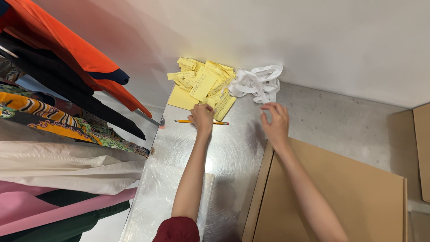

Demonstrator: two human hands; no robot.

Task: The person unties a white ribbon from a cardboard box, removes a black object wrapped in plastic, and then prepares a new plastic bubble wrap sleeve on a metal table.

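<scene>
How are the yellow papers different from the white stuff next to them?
The yellow paper slips are flat rectangles heaped in a loose pile; the white strips are long, narrow and curled into loops. The slips show dark handwriting; the strips look blank. The left hand is nearest the slips, the right hand nearest the strips. Both lie on the metal table by the wall.

On my feed I see hanging garments point(67, 112) crowding the left, flat cardboard sheets point(331, 192) lying at right, and a steel tabletop point(224, 157) against a white wall point(313, 36).

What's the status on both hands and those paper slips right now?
Left hand on pencil by yellow slips. Right hand open, reaching white strips. Nothing blocking.
</scene>
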